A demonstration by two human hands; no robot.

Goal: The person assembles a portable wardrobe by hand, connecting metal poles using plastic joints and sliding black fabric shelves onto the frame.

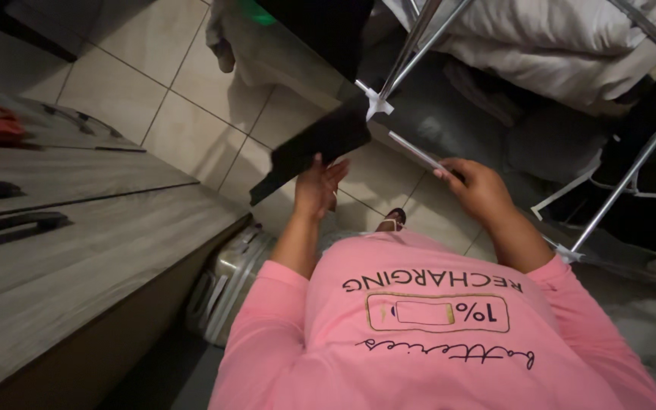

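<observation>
Left hand (pixel 319 186) is raised with fingers together and the thumb against the lower edge of a dark flat garment (pixel 320 144), gripping it where it hangs off the metal drying rack (pixel 419 45). Right hand (pixel 476 186) lies further along, fingers curled and closed on the near rack rail (pixel 415 152) — whether cloth is also pinched there cannot be told. The garment sits between the two hands and the rack's upper bars, stretched flat and slanting down to the left. Step in hand, by judgement: handling one item at the rack, with one edge secured and the other not yet under control. Any further move calls for a firm hold on the free corner and clearance past the crossing rack legs (pixel 632 171). Around the work area: pale bedding (pixel 540 53) draped over the top of the rack, dark clothing (pixel 647 205) hanging at the right, a wood-grain drawer unit (pixel 77 243) with dark handles at the left, a silver suitcase (pixel 229 281) on the tiled floor (pixel 191 99) beside it. The suitcase and the rack legs narrow the standing space — footing is tight.
</observation>
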